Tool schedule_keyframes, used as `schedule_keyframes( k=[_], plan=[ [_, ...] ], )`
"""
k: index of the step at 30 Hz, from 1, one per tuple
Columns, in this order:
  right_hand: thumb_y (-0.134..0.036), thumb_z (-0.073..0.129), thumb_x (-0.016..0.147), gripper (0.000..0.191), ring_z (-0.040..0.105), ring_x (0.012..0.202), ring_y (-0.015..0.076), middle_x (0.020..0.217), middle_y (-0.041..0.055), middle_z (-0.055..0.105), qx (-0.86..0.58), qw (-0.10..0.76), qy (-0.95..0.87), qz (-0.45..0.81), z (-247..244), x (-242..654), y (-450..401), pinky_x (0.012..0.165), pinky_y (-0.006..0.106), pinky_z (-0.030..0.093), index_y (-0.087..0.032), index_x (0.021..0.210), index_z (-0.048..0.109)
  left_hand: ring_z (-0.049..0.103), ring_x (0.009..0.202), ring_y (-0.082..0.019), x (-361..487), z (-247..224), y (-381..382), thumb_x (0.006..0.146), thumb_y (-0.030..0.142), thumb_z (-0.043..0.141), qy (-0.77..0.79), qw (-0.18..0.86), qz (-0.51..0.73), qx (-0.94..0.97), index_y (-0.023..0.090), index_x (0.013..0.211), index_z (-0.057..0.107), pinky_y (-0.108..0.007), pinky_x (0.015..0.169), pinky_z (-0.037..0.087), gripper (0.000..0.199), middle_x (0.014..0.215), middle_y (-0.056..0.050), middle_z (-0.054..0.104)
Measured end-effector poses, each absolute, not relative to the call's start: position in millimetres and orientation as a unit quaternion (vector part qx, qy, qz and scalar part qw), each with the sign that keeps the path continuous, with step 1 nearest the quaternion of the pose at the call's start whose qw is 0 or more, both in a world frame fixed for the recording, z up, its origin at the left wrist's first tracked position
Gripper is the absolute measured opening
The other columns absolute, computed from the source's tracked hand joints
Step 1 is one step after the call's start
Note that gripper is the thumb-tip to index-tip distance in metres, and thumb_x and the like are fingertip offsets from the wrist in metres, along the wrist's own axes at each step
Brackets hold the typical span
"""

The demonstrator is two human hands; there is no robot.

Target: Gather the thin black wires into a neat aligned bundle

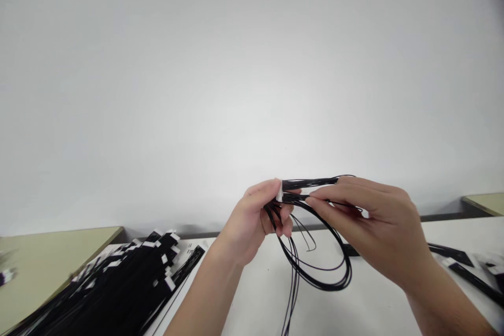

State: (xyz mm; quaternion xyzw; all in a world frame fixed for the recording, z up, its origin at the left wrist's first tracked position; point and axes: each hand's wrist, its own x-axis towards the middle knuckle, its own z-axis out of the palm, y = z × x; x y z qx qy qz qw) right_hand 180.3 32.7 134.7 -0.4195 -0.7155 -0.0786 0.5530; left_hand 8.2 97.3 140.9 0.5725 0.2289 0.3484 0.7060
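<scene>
My left hand [258,210] grips a white connector [280,191] between thumb and fingers, above the table. From the connector a bundle of black wires [309,184] runs right toward my other hand. My right hand [370,220] pinches some of these wires between thumb and index finger, just right of the connector. Below both hands a loop of black wire [348,268] hangs down, with several loose strands trailing toward the table. Part of the bundle behind my right fingers is hidden.
A large pile of black wires with white connectors [169,278] lies at the left on the white table [255,304]. More black wires [472,281] lie at the right. Yellowish surfaces [59,252] stand at both sides, and a pale wall [252,73] rises behind.
</scene>
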Motion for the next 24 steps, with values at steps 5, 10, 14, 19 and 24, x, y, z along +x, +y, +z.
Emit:
schedule_keyframes(
  k=[5,10,14,19,24],
  plan=[
    [-0.017,0.069,0.079,0.013,0.049,0.060,0.0122,0.072,-0.0003,0.058,-0.440,0.632,-0.628,-0.110,129,176,38,0.056,0.027,0.045,-0.024,0.089,0.064,0.055,0.050,-0.010,10,143,96,0.088,0.044,0.054,0.228,0.729,0.387,0.517,0.014,0.091,0.065,-0.021,0.049,0.036,0.032,0.062,0.001,0.050],
    [-0.025,0.065,0.083,0.014,0.057,0.082,0.0159,0.090,0.0026,0.059,-0.434,0.737,-0.517,-0.026,129,177,41,0.070,0.028,0.052,-0.025,0.097,0.061,0.064,0.063,-0.015,8,146,97,0.086,0.040,0.058,0.233,0.760,0.454,0.403,0.017,0.096,0.063,-0.020,0.049,0.041,0.025,0.069,-0.001,0.058],
    [-0.035,0.060,0.086,0.011,0.052,0.056,0.0103,0.069,-0.0018,0.057,-0.529,0.632,-0.562,0.071,131,185,39,0.045,0.020,0.043,-0.024,0.085,0.062,0.068,0.077,-0.018,5,147,98,0.086,0.039,0.060,0.221,0.774,0.477,0.353,0.020,0.099,0.063,-0.020,0.052,0.045,0.023,0.080,-0.003,0.065],
    [-0.035,0.059,0.085,0.014,0.052,0.057,0.0108,0.069,-0.0025,0.061,-0.548,0.460,-0.675,0.181,131,175,37,0.048,0.021,0.044,-0.024,0.079,0.064,0.068,0.088,-0.022,7,146,97,0.087,0.039,0.059,0.207,0.783,0.478,0.340,0.021,0.100,0.064,-0.020,0.054,0.048,0.023,0.091,-0.005,0.070],
    [-0.023,0.056,0.083,0.012,0.051,0.058,0.0117,0.069,-0.0030,0.061,-0.519,0.469,-0.697,0.158,125,161,41,0.051,0.024,0.043,-0.024,0.073,0.063,0.068,0.092,-0.025,9,143,98,0.087,0.039,0.058,0.196,0.792,0.464,0.344,0.020,0.100,0.066,-0.020,0.055,0.050,0.024,0.095,-0.006,0.071]
  ],
)
